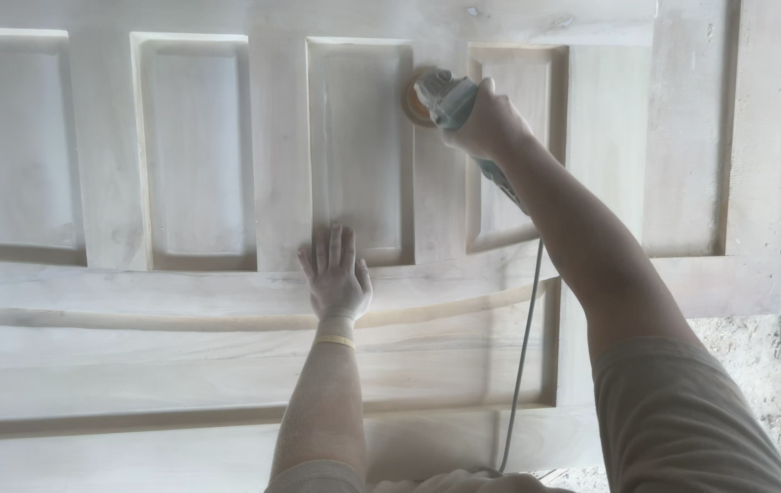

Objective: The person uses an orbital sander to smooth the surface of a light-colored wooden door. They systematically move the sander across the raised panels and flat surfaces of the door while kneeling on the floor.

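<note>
Pale, dusty wood fills the view: an unfinished panelled door (189, 310) lying flat under both arms. The left hand (337, 274) rests palm-down on a rail, fingers spread flat, an elastic band (335, 340) at its wrist. Further out, the right hand (486, 119) is wrapped around an angle grinder (440, 99), its disc against a stile between two recessed panels; its cord (523, 356) trails back beneath the right forearm.

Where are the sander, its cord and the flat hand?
sander (440, 96), head view, on its grey body.
cord (523, 356), head view, midway down its length.
left hand (337, 278), head view, back of the hand, flat on the wooden door.
</note>
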